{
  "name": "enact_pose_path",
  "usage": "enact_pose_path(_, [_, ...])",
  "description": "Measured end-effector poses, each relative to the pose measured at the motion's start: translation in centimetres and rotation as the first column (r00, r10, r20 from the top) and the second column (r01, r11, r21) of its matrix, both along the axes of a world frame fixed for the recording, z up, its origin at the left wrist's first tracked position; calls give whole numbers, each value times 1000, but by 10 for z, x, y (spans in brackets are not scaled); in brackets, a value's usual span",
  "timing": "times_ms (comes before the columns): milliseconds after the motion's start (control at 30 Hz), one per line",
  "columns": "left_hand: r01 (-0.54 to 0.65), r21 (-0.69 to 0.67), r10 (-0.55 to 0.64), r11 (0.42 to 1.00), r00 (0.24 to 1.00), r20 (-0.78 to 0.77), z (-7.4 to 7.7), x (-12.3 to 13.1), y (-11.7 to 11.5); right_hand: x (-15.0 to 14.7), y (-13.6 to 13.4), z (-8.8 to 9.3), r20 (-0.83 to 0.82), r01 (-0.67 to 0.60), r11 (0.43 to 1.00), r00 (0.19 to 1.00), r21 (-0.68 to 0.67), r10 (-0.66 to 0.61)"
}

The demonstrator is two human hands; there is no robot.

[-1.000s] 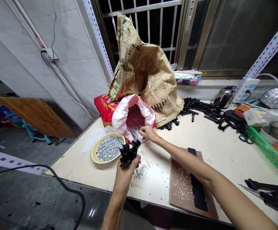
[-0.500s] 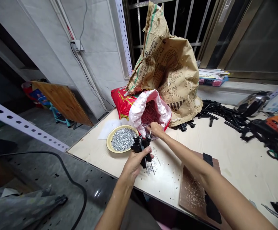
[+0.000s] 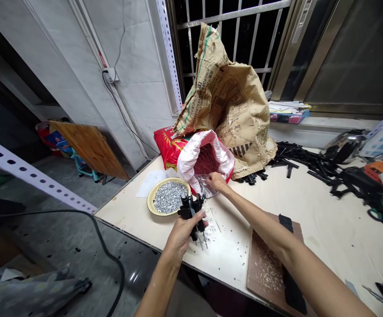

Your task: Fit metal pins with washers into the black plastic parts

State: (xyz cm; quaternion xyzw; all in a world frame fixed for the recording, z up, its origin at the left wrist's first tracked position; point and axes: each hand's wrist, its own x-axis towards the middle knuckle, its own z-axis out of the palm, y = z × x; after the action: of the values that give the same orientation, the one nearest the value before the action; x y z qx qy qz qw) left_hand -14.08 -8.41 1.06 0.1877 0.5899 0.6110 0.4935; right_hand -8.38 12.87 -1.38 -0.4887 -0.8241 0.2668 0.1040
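Observation:
My left hand [image 3: 182, 233] is closed around several black plastic parts [image 3: 188, 212] with thin metal rods sticking out below. It is over the front part of the table, just right of a yellow bowl [image 3: 149, 203] filled with small silvery metal pieces. My right hand [image 3: 216, 181] has its fingers curled together at the mouth of a red and white sack [image 3: 188, 159]. Dark red thin strands [image 3: 207, 162] fill that sack. Clear plastic [image 3: 205, 189] lies by the right fingertips. What those fingers grip, if anything, is too small to tell.
A big torn brown paper sack [image 3: 244, 110] stands behind, against the window. Black plastic pieces [image 3: 300, 156] are heaped at the back right. A brown board [image 3: 267, 259] lies under my right forearm. Small metal bits [image 3: 213, 226] and a thin rod [image 3: 215, 220] lie on the table [image 3: 330, 246].
The view has shifted slightly. My left hand, with the black parts, has moved a little down and left, away from my right hand. My right hand stays at the sack's mouth.

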Motion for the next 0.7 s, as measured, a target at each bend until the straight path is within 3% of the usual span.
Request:
enact_pose_path(100, [-3,5,3,1000,998,-64,-4,2,4,35,-6,21,-88,-36,997,995,65,41])
enact_pose_path(167, [-9,10,10,1000,994,-105,-6,5,8,60,-14,41,-183,-109,983,974,148,135])
enact_pose_path(233, [-1,8,2,1000,990,-139,-8,9,12,82,-26,62,-290,-238,923,900,302,326])
enact_pose_path(300, [36,4,-34,999,984,-174,-8,14,17,97,-40,80,-299,-354,808,798,471,524])
enact_pose_path(367, [79,13,-74,997,971,-227,-7,19,21,104,-53,93,-194,-438,700,754,564,628])
enact_pose_path(500, [130,13,-119,991,940,-318,0,27,23,105,-65,107,76,-555,557,748,618,660])
enact_pose_path(600, [137,-4,-130,990,931,-341,7,29,22,105,-66,115,225,-603,481,742,637,631])
enact_pose_path(700, [158,-13,-152,987,917,-369,12,29,22,105,-69,122,307,-648,444,719,619,624])
